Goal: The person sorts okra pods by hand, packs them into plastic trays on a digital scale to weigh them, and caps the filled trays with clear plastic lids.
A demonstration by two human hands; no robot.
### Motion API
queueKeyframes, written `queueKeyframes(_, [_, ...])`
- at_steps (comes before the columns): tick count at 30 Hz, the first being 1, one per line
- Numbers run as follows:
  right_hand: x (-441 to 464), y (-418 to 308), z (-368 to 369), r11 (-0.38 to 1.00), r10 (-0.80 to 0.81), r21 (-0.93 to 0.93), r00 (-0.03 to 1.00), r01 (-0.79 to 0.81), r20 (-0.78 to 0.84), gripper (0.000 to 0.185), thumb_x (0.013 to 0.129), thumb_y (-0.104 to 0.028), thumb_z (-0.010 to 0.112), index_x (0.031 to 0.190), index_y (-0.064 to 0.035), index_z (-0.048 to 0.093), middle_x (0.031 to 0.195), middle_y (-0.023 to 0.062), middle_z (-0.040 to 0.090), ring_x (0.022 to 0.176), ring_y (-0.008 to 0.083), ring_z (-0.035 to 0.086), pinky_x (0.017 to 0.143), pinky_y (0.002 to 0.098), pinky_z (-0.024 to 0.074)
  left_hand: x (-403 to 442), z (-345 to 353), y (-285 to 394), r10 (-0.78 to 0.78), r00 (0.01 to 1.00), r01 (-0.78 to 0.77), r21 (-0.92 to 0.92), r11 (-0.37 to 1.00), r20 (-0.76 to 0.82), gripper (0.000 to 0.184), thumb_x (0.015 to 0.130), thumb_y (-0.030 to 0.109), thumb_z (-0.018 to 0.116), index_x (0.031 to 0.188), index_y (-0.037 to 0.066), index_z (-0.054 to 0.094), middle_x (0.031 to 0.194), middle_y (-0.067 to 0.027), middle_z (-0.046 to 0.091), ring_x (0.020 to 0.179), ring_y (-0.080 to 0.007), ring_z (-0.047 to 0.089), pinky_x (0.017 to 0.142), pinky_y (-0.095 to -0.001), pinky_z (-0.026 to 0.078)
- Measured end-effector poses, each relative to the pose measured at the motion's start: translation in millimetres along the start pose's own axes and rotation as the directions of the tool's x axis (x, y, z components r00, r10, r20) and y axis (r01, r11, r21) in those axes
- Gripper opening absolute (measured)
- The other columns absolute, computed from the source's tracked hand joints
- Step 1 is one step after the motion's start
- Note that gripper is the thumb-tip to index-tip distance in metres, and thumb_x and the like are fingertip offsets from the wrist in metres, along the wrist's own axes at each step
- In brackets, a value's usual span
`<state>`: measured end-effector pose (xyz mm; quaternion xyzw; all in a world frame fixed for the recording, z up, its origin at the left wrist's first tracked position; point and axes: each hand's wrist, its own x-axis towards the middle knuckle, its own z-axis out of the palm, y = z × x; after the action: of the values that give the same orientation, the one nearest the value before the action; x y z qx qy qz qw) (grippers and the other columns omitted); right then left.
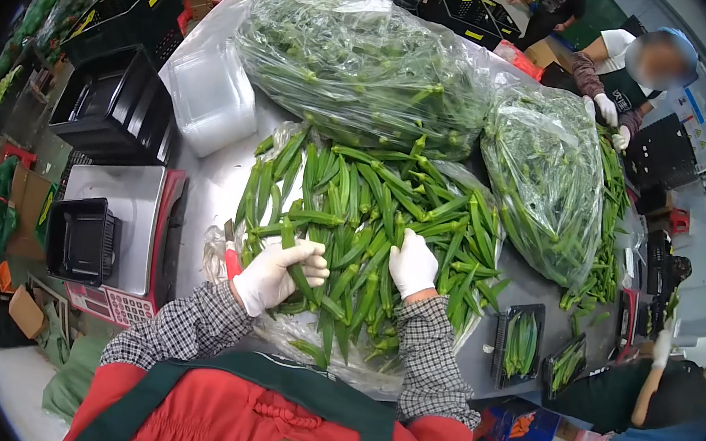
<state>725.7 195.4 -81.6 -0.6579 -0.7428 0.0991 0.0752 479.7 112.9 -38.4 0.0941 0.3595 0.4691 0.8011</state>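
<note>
Green okra pods look light, firm, bruisable, best held mid-length; my left hand curls round one, right hand, can't tell if gripping.

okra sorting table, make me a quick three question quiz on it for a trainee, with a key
1. Multiple choice: what rests on the platform of the scale?
a) a red bucket
b) a black tray
c) a cardboard box

2. True or false: the left hand and the right hand are both gloved.

3. Fill in the missing word: near the loose okra lie two large, full, see-through plastic ____.

Key:
1. b
2. True; both gloves are white.
3. bags
</note>
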Motion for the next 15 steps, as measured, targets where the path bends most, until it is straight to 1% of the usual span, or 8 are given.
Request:
queueKeyframes(1, [1, 0, -2, 1.000, 0.003, 0.001, 1.000, -0.003, 0.010, 0.036, 0.080, -0.024, 0.060, 0.109, -0.0040, 0.055, 0.092, 0.0157, 0.061, 0.082, 0.0333, 0.062, 0.072, 0.0410, 0.0503, 2, 1, -2, -0.010, 1.000, 0.010, 0.002, 1.000, -0.005, 0.022, 0.090, 0.016, 0.055, 0.105, 0.000, 0.058, 0.090, -0.0105, 0.065, 0.086, -0.0245, 0.064, 0.078, -0.0362, 0.053])
queueKeyframes(4, [-6, 4, -14, 0.890, 0.173, 0.424, 0.985, -0.166, 0.023, 0.031, 0.077, -0.021, 0.061, 0.103, -0.0047, 0.061, 0.088, 0.0139, 0.063, 0.079, 0.0285, 0.063, 0.071, 0.0371, 0.0495, 9, 2, -4, -0.055, 0.996, 0.052, 0.041, 0.998, 0.075, 0.033, 0.091, 0.018, 0.055, 0.118, -0.001, 0.052, 0.106, -0.0154, 0.061, 0.097, -0.0274, 0.061, 0.085, -0.0389, 0.051])
queueKeyframes(6, [-25, -43, -42, 0.758, -0.103, 0.650, 0.994, 0.053, 0.039, 0.028, 0.077, -0.021, 0.064, 0.100, -0.0046, 0.063, 0.088, 0.0125, 0.064, 0.076, 0.0265, 0.062, 0.070, 0.0337, 0.0493, 11, 20, -2, -0.066, 0.995, 0.071, -0.066, 0.995, 0.070, 0.038, 0.091, 0.018, 0.055, 0.123, -0.001, 0.047, 0.115, -0.0152, 0.057, 0.106, -0.0246, 0.057, 0.091, -0.0380, 0.047])
queueKeyframes(8, [-28, -71, -53, 0.653, -0.303, 0.753, 0.939, 0.081, 0.161, 0.026, 0.079, -0.021, 0.064, 0.098, -0.0031, 0.063, 0.086, 0.0110, 0.064, 0.076, 0.0252, 0.063, 0.069, 0.0314, 0.0497, 31, 1, -16, 0.012, 0.985, 0.007, -0.106, 0.994, 0.174, 0.042, 0.089, 0.020, 0.058, 0.126, 0.001, 0.047, 0.118, -0.0159, 0.056, 0.109, -0.0278, 0.056, 0.096, -0.0458, 0.043])
queueKeyframes(9, [-19, -73, -50, 0.600, -0.283, 0.788, 0.958, 0.142, 0.043, 0.024, 0.081, -0.021, 0.063, 0.097, -0.0029, 0.063, 0.086, 0.0107, 0.064, 0.074, 0.0242, 0.063, 0.068, 0.0312, 0.0497, 29, 1, -10, -0.004, 0.986, 0.023, -0.111, 0.994, 0.166, 0.039, 0.089, 0.019, 0.057, 0.123, 0.001, 0.048, 0.114, -0.0157, 0.058, 0.106, -0.0281, 0.057, 0.094, -0.0464, 0.045])
queueKeyframes(12, [24, -44, -25, 0.948, -0.169, 0.199, 0.924, 0.247, -0.343, 0.036, 0.082, -0.024, 0.063, 0.109, -0.0028, 0.056, 0.094, 0.0141, 0.059, 0.080, 0.0296, 0.062, 0.068, 0.0374, 0.0503, 19, -5, 1, -0.033, 0.996, 0.046, -0.160, 0.986, 0.080, 0.027, 0.090, 0.014, 0.055, 0.113, 0.001, 0.054, 0.099, -0.0138, 0.063, 0.093, -0.0284, 0.062, 0.087, -0.0457, 0.050])
queueKeyframes(14, [43, -32, -2, 0.997, -0.017, 0.076, 1.000, 0.016, 0.016, 0.043, 0.080, -0.027, 0.063, 0.114, -0.0023, 0.051, 0.096, 0.0151, 0.056, 0.085, 0.0335, 0.061, 0.071, 0.0410, 0.0501, 13, -7, 5, -0.056, 0.998, 0.062, -0.160, 0.985, 0.042, 0.026, 0.090, 0.013, 0.055, 0.113, 0.001, 0.055, 0.098, -0.0134, 0.064, 0.091, -0.0283, 0.063, 0.085, -0.0452, 0.051])
queueKeyframes(15, [44, -31, 4, 0.992, 0.006, 0.128, 1.000, -0.009, 0.022, 0.044, 0.079, -0.028, 0.062, 0.115, -0.0034, 0.051, 0.096, 0.0157, 0.058, 0.088, 0.0344, 0.061, 0.074, 0.0424, 0.0492, 12, -8, 4, -0.056, 0.997, 0.063, -0.168, 0.984, 0.050, 0.026, 0.090, 0.013, 0.055, 0.113, 0.001, 0.055, 0.098, -0.0135, 0.064, 0.091, -0.0284, 0.063, 0.085, -0.0451, 0.051])
